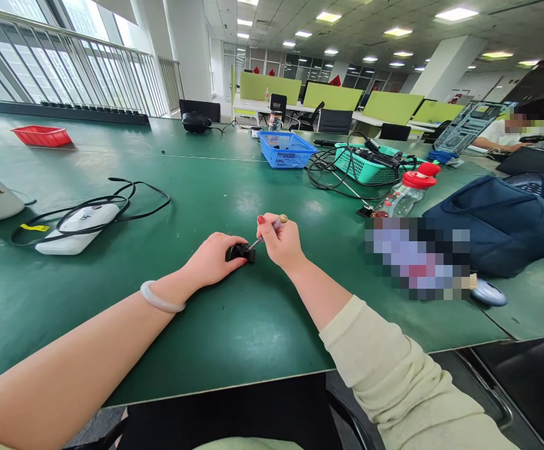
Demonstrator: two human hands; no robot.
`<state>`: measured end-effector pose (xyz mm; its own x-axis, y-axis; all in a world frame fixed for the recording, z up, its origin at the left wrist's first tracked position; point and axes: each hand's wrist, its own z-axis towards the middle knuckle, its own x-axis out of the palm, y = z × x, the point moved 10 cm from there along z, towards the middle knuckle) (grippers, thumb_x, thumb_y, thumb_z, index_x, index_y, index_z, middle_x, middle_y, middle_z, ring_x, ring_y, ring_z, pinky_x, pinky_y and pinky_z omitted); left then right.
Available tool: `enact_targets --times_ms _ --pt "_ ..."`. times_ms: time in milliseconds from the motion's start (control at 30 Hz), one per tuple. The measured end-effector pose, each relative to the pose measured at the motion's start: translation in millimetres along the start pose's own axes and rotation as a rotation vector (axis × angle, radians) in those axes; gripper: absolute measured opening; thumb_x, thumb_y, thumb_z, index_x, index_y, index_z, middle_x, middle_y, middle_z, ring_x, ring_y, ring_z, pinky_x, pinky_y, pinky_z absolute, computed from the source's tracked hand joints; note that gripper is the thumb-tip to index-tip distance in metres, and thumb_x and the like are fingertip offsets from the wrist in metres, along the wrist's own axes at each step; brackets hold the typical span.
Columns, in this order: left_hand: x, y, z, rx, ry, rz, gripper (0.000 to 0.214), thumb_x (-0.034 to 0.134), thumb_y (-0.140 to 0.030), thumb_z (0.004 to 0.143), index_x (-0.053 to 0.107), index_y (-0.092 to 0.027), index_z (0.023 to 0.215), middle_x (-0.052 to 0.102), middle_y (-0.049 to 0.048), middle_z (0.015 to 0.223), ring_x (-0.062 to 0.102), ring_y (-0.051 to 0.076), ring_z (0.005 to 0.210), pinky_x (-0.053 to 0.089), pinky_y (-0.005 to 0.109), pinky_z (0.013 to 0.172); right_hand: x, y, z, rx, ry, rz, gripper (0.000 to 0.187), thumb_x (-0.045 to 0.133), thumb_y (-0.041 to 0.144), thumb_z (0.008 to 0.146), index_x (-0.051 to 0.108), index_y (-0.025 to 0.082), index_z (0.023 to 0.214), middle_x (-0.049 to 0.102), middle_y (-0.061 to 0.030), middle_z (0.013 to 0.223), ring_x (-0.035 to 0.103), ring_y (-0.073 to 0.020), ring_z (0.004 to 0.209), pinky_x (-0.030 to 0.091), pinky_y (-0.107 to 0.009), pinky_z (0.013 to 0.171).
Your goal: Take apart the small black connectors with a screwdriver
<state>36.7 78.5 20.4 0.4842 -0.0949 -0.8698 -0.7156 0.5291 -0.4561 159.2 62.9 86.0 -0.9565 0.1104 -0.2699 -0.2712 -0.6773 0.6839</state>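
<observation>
On the green table (253, 337), my left hand (213, 259) grips a small black part (241, 251), pinning it against the tabletop. Its exact kind is too small to make out. My right hand (281, 240) is closed round a screwdriver (279, 221), whose handle end sticks out above the fingers. The shaft slants down to the left, and its tip meets the black part or lies very close to it. A pale bangle circles my left wrist.
A white device with a black cable (84, 225) lies at left, near a red tray (42, 135). Farther back are a blue basket (287, 159) and a green basket of cables (361, 172). At right stand a red-lidded bottle (406, 194) and a dark blue bag (497, 219). People sit beyond.
</observation>
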Motion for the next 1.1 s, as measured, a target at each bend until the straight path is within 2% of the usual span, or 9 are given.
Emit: enact_targets --times_ms 267,433,567,633,733,833,900,967,1100 --pt "0.6 0 0 -0.002 -0.004 0.01 0.04 0.062 -0.042 0.082 0.064 -0.025 0.118 0.07 0.0043 0.111 0.057 0.028 0.108 0.047 0.046 0.099 -1 -4 0 0.035 -0.023 -0.065 0.057 0.036 0.061 0.094 0.046 0.02 0.056 0.045 0.0028 0.054 0.042 -0.0093 0.051 0.035 -0.025 0.055" --pt "1.7 3 0 0.011 -0.013 0.025 0.039 0.062 -0.043 0.082 0.064 -0.024 0.117 0.071 0.0045 0.107 0.058 0.027 0.106 0.047 0.045 0.097 3 9 -3 -0.063 0.024 -0.19 0.055 0.035 0.056 0.097 0.041 0.021 0.055 0.04 0.0036 0.052 0.038 -0.0092 0.049 0.032 -0.025 0.053" --pt "2.1 0 2 0.067 -0.031 0.031 0.024 0.051 -0.039 0.086 0.068 -0.022 0.093 0.071 0.0037 0.088 0.062 0.024 0.093 0.049 0.041 0.09 32 33 -14 -0.297 0.196 -0.383 0.055 0.03 0.052 0.098 0.046 0.02 0.057 0.045 0.0012 0.055 0.04 -0.0107 0.053 0.031 -0.026 0.054" --pt "3.3 -4 3 0.12 -0.023 0.038 0.019 0.053 -0.032 0.082 0.067 -0.021 0.088 0.071 0.0035 0.087 0.063 0.023 0.09 0.048 0.04 0.092 52 43 -24 -0.446 0.288 -0.481 0.055 0.032 0.051 0.098 0.052 0.02 0.057 0.047 0.0001 0.056 0.044 -0.0118 0.057 0.031 -0.026 0.055" --pt "4.9 -3 4 0.13 0.007 0.059 0.035 0.061 -0.026 0.07 0.066 -0.022 0.104 0.071 0.0035 0.103 0.063 0.024 0.099 0.046 0.04 0.098 86 51 -45 -0.651 0.458 -0.565 0.056 0.038 0.056 0.096 0.057 0.02 0.058 0.051 -0.0009 0.058 0.048 -0.0135 0.061 0.032 -0.027 0.057" --pt "5.6 0 4 0.101 0.024 0.069 0.049 0.064 -0.027 0.066 0.062 -0.024 0.115 0.069 0.003 0.112 0.061 0.026 0.105 0.046 0.04 0.101 101 53 -54 -0.707 0.56 -0.558 0.055 0.04 0.056 0.095 0.059 0.02 0.059 0.05 -0.0005 0.056 0.048 -0.0138 0.059 0.033 -0.028 0.058" --pt "6.0 -1 3 0.105 0.025 0.057 0.036 0.061 -0.029 0.072 0.065 -0.023 0.108 0.071 0.0035 0.106 0.062 0.025 0.102 0.046 0.04 0.1 91 50 -45 -0.614 0.509 -0.482 0.055 0.04 0.057 0.095 0.058 0.02 0.058 0.05 -0.0004 0.055 0.048 -0.0134 0.059 0.034 -0.027 0.058" --pt "4.7 1 3 0.073 0.01 0.036 0.025 0.055 -0.033 0.081 0.067 -0.022 0.1 0.071 0.0047 0.099 0.062 0.025 0.099 0.047 0.041 0.099 62 37 -25 -0.394 0.329 -0.345 0.057 0.036 0.057 0.096 0.056 0.021 0.057 0.049 -0.0001 0.055 0.049 -0.0121 0.058 0.036 -0.026 0.057" --pt "-0.5 7 1 -0.036 -0.016 -0.001 0.033 0.056 -0.043 0.085 0.066 -0.024 0.11 0.07 0.0059 0.107 0.058 0.027 0.108 0.048 0.044 0.098 0 -24 -3 0.121 -0.045 -0.019 0.061 0.034 0.062 0.094 0.053 0.02 0.053 0.044 0.0021 0.05 0.044 -0.0103 0.049 0.038 -0.026 0.054"
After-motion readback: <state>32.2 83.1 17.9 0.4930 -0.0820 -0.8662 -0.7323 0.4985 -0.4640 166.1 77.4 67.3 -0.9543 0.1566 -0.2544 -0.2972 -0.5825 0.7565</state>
